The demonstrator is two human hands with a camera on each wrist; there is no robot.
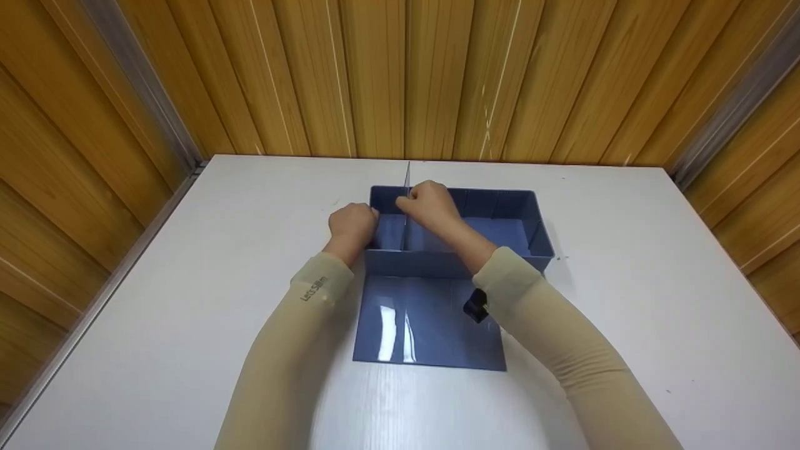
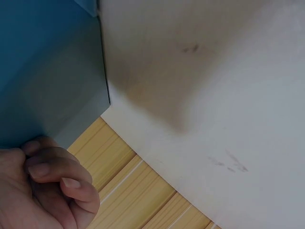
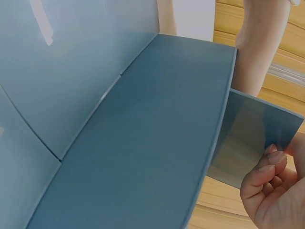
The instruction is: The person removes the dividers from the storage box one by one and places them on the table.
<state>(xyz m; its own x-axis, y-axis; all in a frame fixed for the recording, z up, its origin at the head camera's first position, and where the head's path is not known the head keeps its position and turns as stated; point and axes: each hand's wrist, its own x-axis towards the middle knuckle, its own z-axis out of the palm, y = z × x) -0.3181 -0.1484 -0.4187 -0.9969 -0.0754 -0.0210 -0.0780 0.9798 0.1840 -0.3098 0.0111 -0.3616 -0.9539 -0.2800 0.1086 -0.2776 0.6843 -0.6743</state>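
A blue rectangular box (image 1: 412,264) stands open-topped near the middle of the white table. My left hand (image 1: 353,224) is at its left wall. In the left wrist view the curled fingers of my left hand (image 2: 55,186) grip the edge of the box wall (image 2: 71,105). With its thumb and fingers, my right hand (image 1: 431,203) pinches a thin divider panel (image 1: 407,175), which rises upright above the box toward its left part. From the right wrist view, the divider panel (image 3: 245,133) sticks out past the box's front wall (image 3: 138,129); its lower edge is hidden.
A flat glossy blue panel (image 1: 431,322) lies on the table (image 1: 187,300) in front of the box. A small black device (image 1: 477,305) sits at the right cuff. Wood-patterned walls (image 1: 375,75) stand behind and at both sides.
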